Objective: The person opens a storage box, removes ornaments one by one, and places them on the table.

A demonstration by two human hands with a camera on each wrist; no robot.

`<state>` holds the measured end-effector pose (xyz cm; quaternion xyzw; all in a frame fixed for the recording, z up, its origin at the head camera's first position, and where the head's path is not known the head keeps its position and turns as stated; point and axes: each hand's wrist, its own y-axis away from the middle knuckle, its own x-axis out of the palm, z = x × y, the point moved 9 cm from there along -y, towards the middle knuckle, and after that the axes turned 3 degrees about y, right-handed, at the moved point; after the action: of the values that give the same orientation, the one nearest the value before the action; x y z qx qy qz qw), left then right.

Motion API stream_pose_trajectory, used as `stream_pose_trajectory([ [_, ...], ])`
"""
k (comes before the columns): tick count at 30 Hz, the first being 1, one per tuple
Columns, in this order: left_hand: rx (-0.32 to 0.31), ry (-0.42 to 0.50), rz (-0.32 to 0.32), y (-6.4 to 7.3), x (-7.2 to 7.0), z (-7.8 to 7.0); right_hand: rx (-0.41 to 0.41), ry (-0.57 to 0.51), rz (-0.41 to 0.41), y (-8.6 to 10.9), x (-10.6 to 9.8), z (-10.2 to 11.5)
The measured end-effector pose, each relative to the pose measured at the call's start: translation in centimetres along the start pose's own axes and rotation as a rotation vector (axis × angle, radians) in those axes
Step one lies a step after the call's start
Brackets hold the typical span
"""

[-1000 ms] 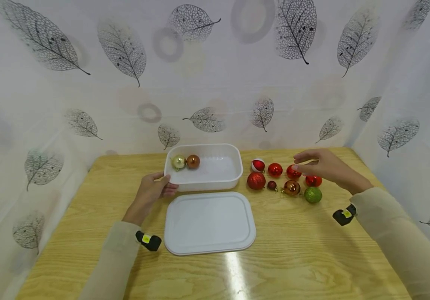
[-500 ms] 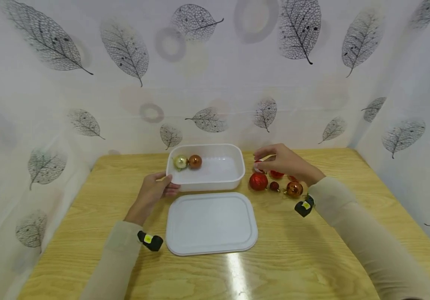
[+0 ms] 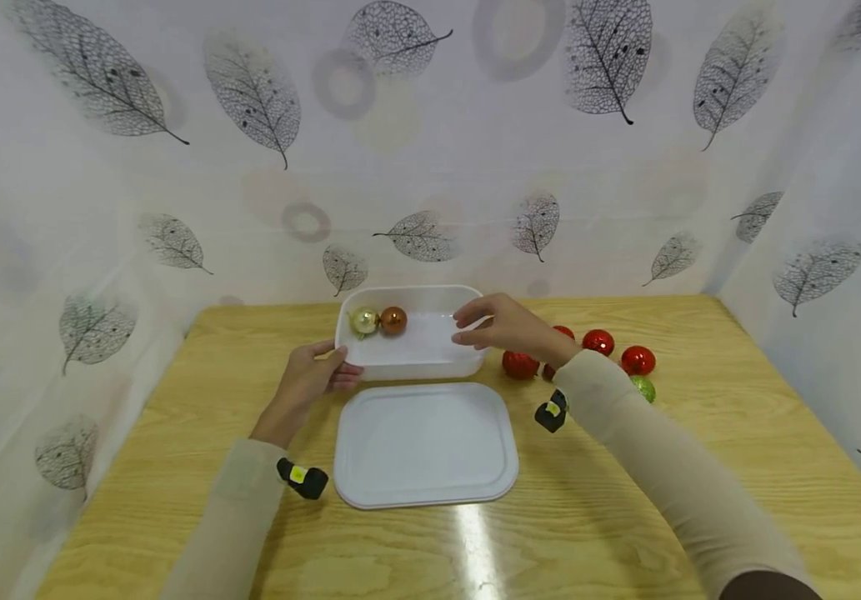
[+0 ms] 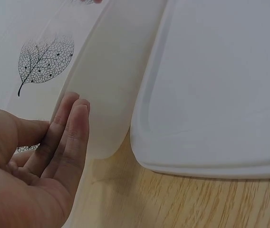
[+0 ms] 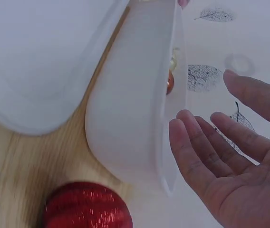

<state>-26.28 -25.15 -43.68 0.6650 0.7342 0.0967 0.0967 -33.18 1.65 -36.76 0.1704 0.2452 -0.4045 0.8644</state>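
Observation:
A white plastic box (image 3: 407, 369) stands at the table's back, holding a pale gold Christmas bauble (image 3: 364, 322) and a copper one (image 3: 393, 321) at its left end. My left hand (image 3: 304, 377) pinches the box's left end, its thumb and fingers at the rim (image 4: 62, 90). Over the right end of the box is my right hand (image 3: 505, 325), fingers spread and slightly bent. The right wrist view shows nothing between those fingers (image 5: 192, 156). To the right lie a textured red bauble (image 3: 520, 365), shiny red baubles (image 3: 638, 360) and a green one (image 3: 643, 388), with others hidden behind the right arm.
The white lid (image 3: 426, 446) lies flat on the wooden table (image 3: 280, 533), just in front of the box. A pale leaf-print cloth (image 3: 430, 167) hangs behind the table and along both sides.
My right hand has swept left from above the red baubles, past the red-and-white one, to the box's right end. The left hand keeps its place on the box.

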Motion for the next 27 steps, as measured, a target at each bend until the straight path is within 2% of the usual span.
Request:
stream_pose_trajectory([
  [14,-0.006,-0.006,-0.005,0.0,-0.1,0.1,0.036,-0.046,0.021,-3.8,3.9,0.5],
  [20,-0.005,-0.009,-0.008,-0.1,-0.2,0.0,0.051,-0.045,0.014,-5.3,4.9,0.6],
  [27,-0.013,-0.006,-0.006,-0.2,-0.2,0.3,0.07,-0.1,0.028,-6.6,5.8,-0.1],
])
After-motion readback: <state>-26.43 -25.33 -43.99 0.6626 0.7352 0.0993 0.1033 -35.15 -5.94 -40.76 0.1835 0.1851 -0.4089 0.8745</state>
